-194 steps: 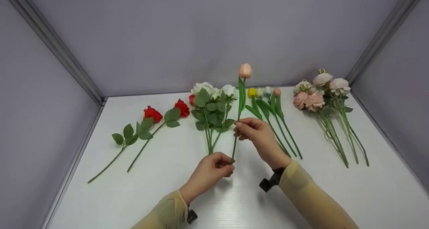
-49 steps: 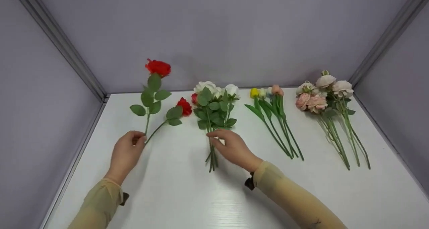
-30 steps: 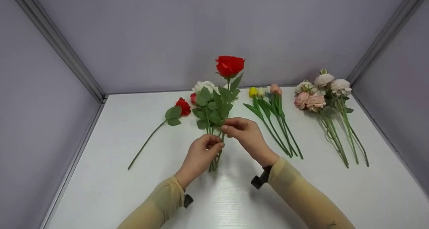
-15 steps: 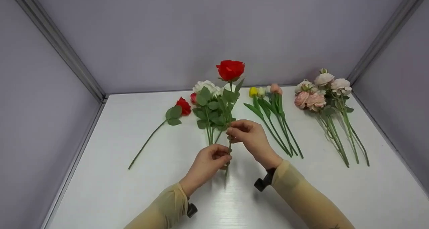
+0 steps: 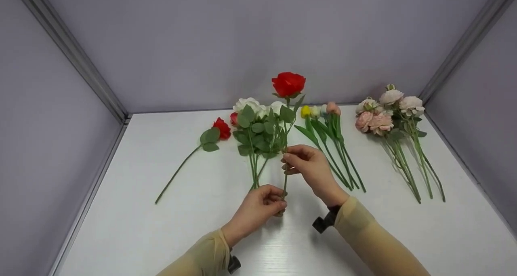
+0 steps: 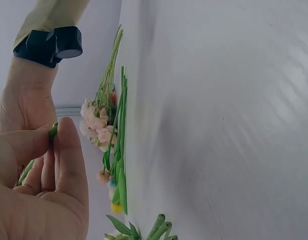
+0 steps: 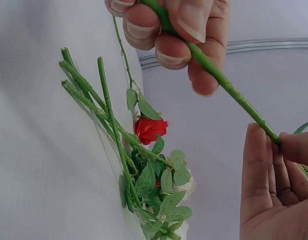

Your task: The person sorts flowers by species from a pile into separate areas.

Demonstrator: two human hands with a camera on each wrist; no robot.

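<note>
A red rose [image 5: 288, 85] on a green stem stands nearly upright above the table in the head view. My right hand [image 5: 315, 169] pinches its stem below the leaves. Lower down, near the stem's end, my left hand [image 5: 256, 211] pinches it between thumb and fingers. The left wrist view shows the stem tip [image 6: 53, 132] in the left hand's grip. Behind the rose lies a bunch of white flowers [image 5: 248, 106] with green leaves and a red bloom at its left, partly covered by the held rose. A second red rose [image 5: 221, 128] lies to the left.
Several tulips [image 5: 333, 108] in yellow, pale and peach lie right of the hands on the white table [image 5: 121, 235]. Farther right is a group of pale pink peonies [image 5: 380, 122]. Grey walls [image 5: 258, 37] enclose the table's back and sides.
The peach tulip held first now lies with the other tulips. The left hand picked up a red rose from the left; both hands now hold it, shifted right of the white bunch.
</note>
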